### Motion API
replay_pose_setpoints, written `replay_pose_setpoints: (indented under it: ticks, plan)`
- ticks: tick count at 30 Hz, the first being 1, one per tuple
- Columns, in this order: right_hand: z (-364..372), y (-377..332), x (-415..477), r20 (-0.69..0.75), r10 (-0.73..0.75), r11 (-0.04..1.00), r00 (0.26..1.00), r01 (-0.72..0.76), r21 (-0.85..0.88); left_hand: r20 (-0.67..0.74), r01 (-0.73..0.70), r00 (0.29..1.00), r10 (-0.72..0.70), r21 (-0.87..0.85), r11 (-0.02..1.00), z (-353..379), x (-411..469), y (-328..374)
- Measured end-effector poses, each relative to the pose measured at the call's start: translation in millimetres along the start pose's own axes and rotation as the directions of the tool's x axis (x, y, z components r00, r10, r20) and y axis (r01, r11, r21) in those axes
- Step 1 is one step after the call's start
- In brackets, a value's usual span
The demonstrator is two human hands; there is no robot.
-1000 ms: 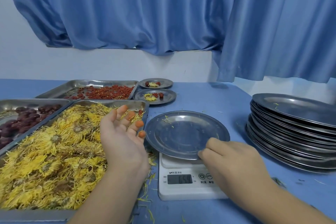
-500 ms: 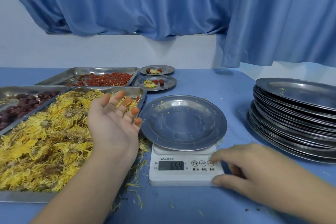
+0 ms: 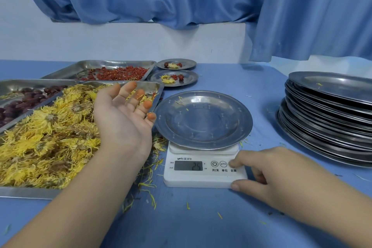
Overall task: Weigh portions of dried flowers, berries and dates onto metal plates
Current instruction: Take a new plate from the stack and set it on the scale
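Right hand (image 3: 271, 173) left the plate (image 3: 203, 124) for the scale (image 3: 201, 180) (forefinger on a button); readout (image 3: 188, 165) changed.

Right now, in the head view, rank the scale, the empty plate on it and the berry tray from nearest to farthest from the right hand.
1. Scale: the right hand pinches its right end.
2. Empty plate: on the scale, just beyond the hand.
3. Berry tray: far back, to the left.
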State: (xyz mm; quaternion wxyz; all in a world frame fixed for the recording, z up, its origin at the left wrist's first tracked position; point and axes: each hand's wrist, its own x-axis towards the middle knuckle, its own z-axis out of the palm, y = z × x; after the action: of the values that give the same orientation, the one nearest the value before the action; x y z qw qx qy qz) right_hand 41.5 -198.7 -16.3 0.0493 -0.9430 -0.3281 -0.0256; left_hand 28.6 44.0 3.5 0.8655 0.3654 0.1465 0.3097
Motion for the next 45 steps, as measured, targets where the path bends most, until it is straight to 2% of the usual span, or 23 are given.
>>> replay_pose_setpoints:
  ticks: [5, 8, 15, 23, 26, 29, 33, 37, 39, 41, 45]
  plan:
    - [0, -10, 0, 0.015, -0.013, 0.983, 1.000, 0.016, -0.180, 0.000, -0.009, 1.000, 0.009, 0.014, 1.000, 1, -1, -1]
    - [2, -12, -1, -0.002, -0.036, 0.979, 0.999, 0.035, -0.202, 0.006, -0.018, 1.000, 0.018, 0.020, 1.000, 1, -2, -1]
    - [3, -9, 1, -0.126, 0.000, 1.000, 0.992, 0.003, 0.022, 0.034, -0.052, 0.998, 0.051, 0.026, 0.998, 2, -2, 0]
    - [7, -7, 5, -0.236, 0.110, 0.984, 0.966, -0.073, 0.161, 0.087, -0.070, 0.994, 0.067, 0.025, 0.997, 5, -6, -2]
    - [3, -11, 8, -0.321, 0.188, 0.950, 0.928, -0.089, 0.300, 0.122, -0.094, 0.989, 0.085, 0.069, 0.993, 6, -9, -3]
    - [-5, -26, 16, -0.429, 0.218, 0.903, 0.876, -0.014, 0.430, 0.156, -0.131, 0.981, 0.116, 0.083, 0.988, 8, -11, -2]
    - [-24, -46, 38, -0.593, 0.212, 0.902, 0.776, 0.078, 0.424, 0.177, -0.158, 0.973, 0.145, 0.065, 0.985, 7, -7, 3]
    - [-19, -47, 53, -0.655, 0.234, 0.935, 0.718, 0.019, 0.355, 0.217, -0.154, 0.970, 0.111, 0.190, 0.970, 6, -6, 3]
    - [-11, -43, 51, -0.674, 0.210, 0.960, 0.708, -0.019, 0.279, 0.248, -0.135, 0.967, 0.061, 0.292, 0.947, 9, -9, 3]
    - [-5, -40, 46, -0.692, 0.183, 0.972, 0.698, -0.022, 0.236, 0.284, -0.173, 0.958, 0.047, 0.439, 0.882, 12, -10, 5]
    - [-2, -40, 43, -0.719, 0.131, 0.977, 0.682, 0.033, 0.209, 0.365, -0.348, 0.924, 0.110, 0.690, 0.634, 11, 0, 25]
